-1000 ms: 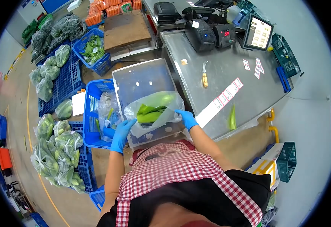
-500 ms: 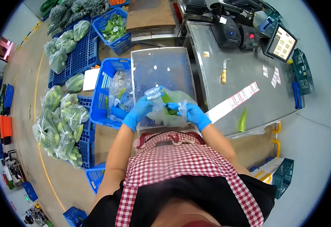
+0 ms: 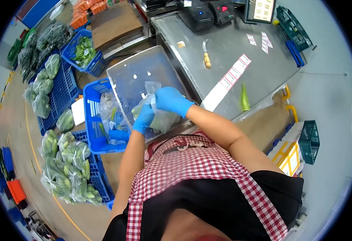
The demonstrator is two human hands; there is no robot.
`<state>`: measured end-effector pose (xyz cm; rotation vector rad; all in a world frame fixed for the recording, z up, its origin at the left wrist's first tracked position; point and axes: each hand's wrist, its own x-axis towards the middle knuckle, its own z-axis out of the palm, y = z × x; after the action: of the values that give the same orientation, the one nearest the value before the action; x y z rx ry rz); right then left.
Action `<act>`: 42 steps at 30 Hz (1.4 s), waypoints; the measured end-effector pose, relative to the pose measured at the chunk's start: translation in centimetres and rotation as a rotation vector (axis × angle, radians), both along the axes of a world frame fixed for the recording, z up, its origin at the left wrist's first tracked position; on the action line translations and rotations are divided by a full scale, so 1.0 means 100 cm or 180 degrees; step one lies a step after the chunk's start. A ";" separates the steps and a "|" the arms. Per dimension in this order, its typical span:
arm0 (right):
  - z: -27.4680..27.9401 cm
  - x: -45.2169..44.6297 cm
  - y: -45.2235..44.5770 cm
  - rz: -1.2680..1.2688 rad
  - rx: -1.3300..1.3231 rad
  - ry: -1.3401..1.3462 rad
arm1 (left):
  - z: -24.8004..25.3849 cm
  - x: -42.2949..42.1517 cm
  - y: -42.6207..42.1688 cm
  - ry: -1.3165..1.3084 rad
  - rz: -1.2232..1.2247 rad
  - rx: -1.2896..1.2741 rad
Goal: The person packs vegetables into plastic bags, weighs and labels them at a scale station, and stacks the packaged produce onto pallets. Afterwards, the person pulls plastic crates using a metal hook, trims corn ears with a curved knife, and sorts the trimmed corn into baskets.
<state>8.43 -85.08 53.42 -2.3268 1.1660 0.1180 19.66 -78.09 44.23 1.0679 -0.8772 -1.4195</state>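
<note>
A clear plastic bag [image 3: 164,121] with something green inside lies over the near part of a grey board [image 3: 143,70]. Both hands wear blue gloves and meet at the bag's gathered neck. My left hand [image 3: 144,117] is closed on the bag just below the neck. Across the top of it, my right hand [image 3: 172,100] has its fingers wrapped round the gathered plastic. The bag's loose end sticks up beyond my fingers. My hands hide part of the bag and the fingertips.
A blue crate [image 3: 88,120] with plastic bags stands left of the board. Bagged green vegetables [image 3: 65,172] lie farther left. On the metal table [image 3: 192,48] are a wooden-handled knife [image 3: 207,60], a label strip [image 3: 228,82], a green leaf [image 3: 244,98] and a black printer [image 3: 198,18].
The bag was spread open between my hands and is now gathered at its neck. My hands have come together, the right crossing over beside the left. The view has shifted.
</note>
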 end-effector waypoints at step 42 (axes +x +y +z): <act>-0.086 0.007 -0.034 0.0540 0.0815 -0.0906 | -0.066 0.008 0.001 -0.0241 0.0181 0.1052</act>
<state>9.18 -88.47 44.78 -2.1278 0.7666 -0.0045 20.48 -78.00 37.66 1.3908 -0.6721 -1.5170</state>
